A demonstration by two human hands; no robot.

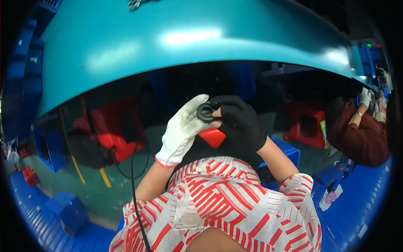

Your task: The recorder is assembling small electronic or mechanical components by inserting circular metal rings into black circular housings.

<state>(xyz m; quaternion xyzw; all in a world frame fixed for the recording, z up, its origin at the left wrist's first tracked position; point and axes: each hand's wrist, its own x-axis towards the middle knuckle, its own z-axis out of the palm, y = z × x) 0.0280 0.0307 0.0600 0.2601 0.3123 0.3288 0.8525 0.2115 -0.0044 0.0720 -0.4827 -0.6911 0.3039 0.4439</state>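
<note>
A small black ring-shaped part (200, 116) with an open middle is held up between my two hands, just short of the table's near edge. My left hand (183, 126), in a white knit glove with a red cuff, grips its left side between thumb and fingers. From the right, my right hand (245, 122), in a black glove with bare fingertips, pinches the same ring. One bare fingertip rests at the ring's opening. The ring's right side is partly hidden by the black glove.
A glossy teal table (126, 38) spans the far side, with a small metallic object (135, 4) at its far edge. Red stools (113, 126) stand below. Blue bins (67, 212) line the left. At right, a co-worker in a dark red top (361, 138) sits. A black cable (133, 185) hangs at left.
</note>
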